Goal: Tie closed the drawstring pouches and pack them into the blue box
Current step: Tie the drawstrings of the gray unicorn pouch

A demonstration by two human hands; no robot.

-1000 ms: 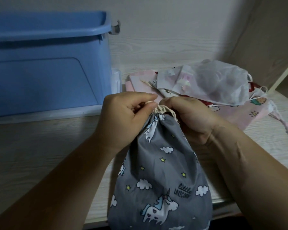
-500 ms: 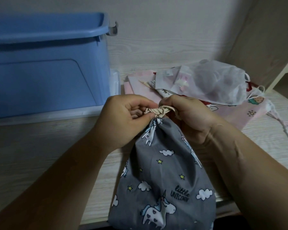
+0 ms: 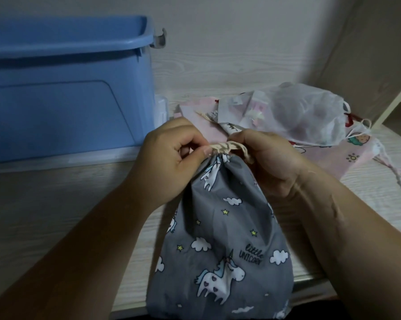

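Observation:
A grey unicorn-print drawstring pouch (image 3: pixel 222 232) lies on the wooden shelf (image 3: pixel 56 215), its bottom hanging over the front edge. Its neck is gathered tight under a beige drawstring cord (image 3: pixel 227 146). My left hand (image 3: pixel 171 158) pinches the cord at the left of the neck. My right hand (image 3: pixel 268 158) grips the cord on the right, and a loop of cord shows by its thumb. The blue box (image 3: pixel 63 88) stands at the back left, its opening above the frame.
Behind my hands lies a pile of other pouches: pink printed ones (image 3: pixel 352 155) and a white see-through mesh pouch (image 3: pixel 308 114) on top. Loose cords trail at the far right (image 3: pixel 393 172). A wall panel closes the right side.
Both hands have drawn the cord sideways and the pouch neck has cinched tighter. The pouch has slid slightly toward the back of the shelf.

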